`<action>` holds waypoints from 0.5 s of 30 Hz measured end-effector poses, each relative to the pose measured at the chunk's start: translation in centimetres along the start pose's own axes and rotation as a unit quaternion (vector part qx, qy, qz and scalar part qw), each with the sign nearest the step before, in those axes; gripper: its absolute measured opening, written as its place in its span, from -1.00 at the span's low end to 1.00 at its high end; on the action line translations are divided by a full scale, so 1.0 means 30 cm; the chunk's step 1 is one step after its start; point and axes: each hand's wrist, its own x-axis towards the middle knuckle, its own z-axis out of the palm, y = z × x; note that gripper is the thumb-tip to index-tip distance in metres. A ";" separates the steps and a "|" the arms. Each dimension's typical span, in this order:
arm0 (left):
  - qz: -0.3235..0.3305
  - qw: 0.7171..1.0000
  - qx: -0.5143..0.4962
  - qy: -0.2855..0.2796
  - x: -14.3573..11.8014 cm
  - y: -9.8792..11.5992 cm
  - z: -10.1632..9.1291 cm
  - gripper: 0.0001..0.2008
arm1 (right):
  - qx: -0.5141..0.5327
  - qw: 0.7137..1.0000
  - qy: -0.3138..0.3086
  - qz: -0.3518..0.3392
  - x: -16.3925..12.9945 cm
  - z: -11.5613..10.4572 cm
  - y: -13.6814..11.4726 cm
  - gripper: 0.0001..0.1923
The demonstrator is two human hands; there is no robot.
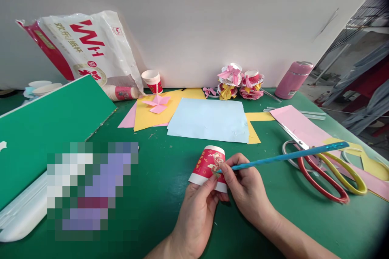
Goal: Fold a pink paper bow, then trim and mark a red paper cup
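Observation:
My left hand (197, 214) holds a red and white paper cup (209, 161), tipped over with its white rim toward me. The thumb presses on the cup's side and the other fingers are partly hidden beneath it. Pinched in my right hand (247, 184) is a slim blue pencil (282, 157) with a spiral look, slanting up to the right. Its lower tip meets the printed side of the cup near my left thumb. Whether the tip has marked or pierced the paper, I cannot tell.
Scissors (323, 170) with red and yellow handles lie at right on pink paper (299, 119). Light blue sheets (209, 119) lie ahead over yellow paper (164, 109). Behind stand stacked cups (152, 81), decorated cups (251, 85) and a pink flask (294, 80). A green board (57, 121) is at left.

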 end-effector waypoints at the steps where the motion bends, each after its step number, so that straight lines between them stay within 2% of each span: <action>1: -0.001 1.000 -0.001 0.003 0.000 0.000 -0.001 -0.81 | -0.012 1.000 0.004 -0.005 0.001 -0.001 0.002 -0.79; 7: 0.005 1.000 -0.002 -0.004 0.001 -0.003 -0.010 -0.82 | 0.004 1.000 -0.009 -0.002 0.001 -0.005 0.006 -0.78; 15: 0.003 1.000 0.001 -0.003 0.003 -0.003 -0.013 -0.85 | -0.039 0.998 0.018 -0.041 -0.001 -0.014 -0.013 -0.78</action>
